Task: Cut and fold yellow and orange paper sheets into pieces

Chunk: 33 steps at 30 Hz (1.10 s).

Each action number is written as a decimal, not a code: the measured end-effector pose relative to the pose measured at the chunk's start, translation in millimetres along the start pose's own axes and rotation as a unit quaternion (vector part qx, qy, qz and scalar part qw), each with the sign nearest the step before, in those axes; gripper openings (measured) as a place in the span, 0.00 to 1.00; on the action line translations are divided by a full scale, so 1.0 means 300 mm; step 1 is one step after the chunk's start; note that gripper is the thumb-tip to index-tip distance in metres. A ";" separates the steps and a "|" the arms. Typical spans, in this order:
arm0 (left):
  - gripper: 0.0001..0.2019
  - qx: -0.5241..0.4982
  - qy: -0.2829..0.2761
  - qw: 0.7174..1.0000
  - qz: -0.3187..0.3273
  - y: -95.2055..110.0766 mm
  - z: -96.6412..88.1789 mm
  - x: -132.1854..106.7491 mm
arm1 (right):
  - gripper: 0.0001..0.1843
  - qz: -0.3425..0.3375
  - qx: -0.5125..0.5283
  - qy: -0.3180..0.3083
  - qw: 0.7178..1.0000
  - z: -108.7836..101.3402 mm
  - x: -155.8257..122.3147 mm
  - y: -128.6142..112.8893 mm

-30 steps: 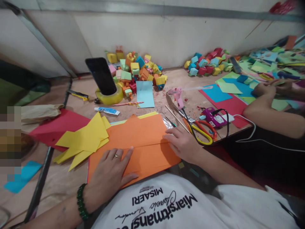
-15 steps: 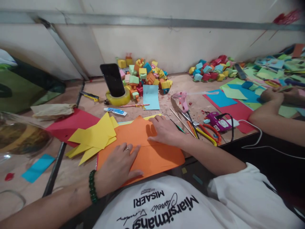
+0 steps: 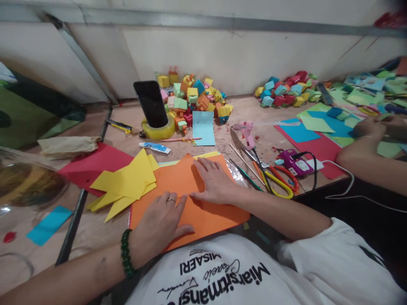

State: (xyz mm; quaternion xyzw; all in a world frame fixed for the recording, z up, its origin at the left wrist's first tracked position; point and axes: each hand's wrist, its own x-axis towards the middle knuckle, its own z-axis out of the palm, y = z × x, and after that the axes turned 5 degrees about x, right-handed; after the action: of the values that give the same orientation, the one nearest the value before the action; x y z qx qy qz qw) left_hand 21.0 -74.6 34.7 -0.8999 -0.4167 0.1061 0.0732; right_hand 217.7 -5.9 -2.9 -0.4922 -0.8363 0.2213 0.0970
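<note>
Orange paper [image 3: 203, 218] lies at the table's front edge, over other coloured sheets. My left hand [image 3: 162, 220] rests flat on its left part, thumb spread toward the right. My right hand [image 3: 214, 180] lies on the upper right part of the same paper, fingers stretched out and pointing up and left. Neither hand grips anything. Left of the orange paper, yellow paper cutouts [image 3: 127, 180] overlap it and a red sheet [image 3: 104, 159]. A light blue sheet [image 3: 203, 127] lies beyond my right hand.
A phone [image 3: 151, 103] stands in a tape roll [image 3: 159, 129]. Folded paper cubes [image 3: 193, 95] are piled behind. To the right are a pink glue gun [image 3: 246, 131], scissors [image 3: 280, 182] and a purple power adapter [image 3: 294, 163]. A co-worker's arm [image 3: 369, 156] reaches in there.
My right hand has slid slightly left across the orange paper, uncovering more of its upper right side. My left hand stays nearly in place. The view has shifted slightly.
</note>
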 end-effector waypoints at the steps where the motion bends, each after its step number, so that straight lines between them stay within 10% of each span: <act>1: 0.37 -0.004 0.006 1.000 -0.002 -0.002 0.007 -0.004 | 0.55 0.005 -0.003 0.003 1.000 0.005 -0.009 0.017; 16: 0.38 -0.006 0.073 0.997 -0.003 -0.018 0.082 -0.041 | 0.39 0.079 -0.074 0.076 0.991 -0.118 -0.268 0.178; 33: 0.37 0.017 0.044 0.999 -0.013 0.006 0.081 -0.041 | 0.15 0.023 0.083 0.123 0.989 -0.148 -0.218 0.092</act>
State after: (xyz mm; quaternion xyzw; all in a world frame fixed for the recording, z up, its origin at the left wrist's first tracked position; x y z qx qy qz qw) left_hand 8.4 -84.1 12.4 -0.8970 -0.4225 0.0726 0.1078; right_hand 288.8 -38.9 27.1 -0.5250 -0.7853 0.2299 0.2341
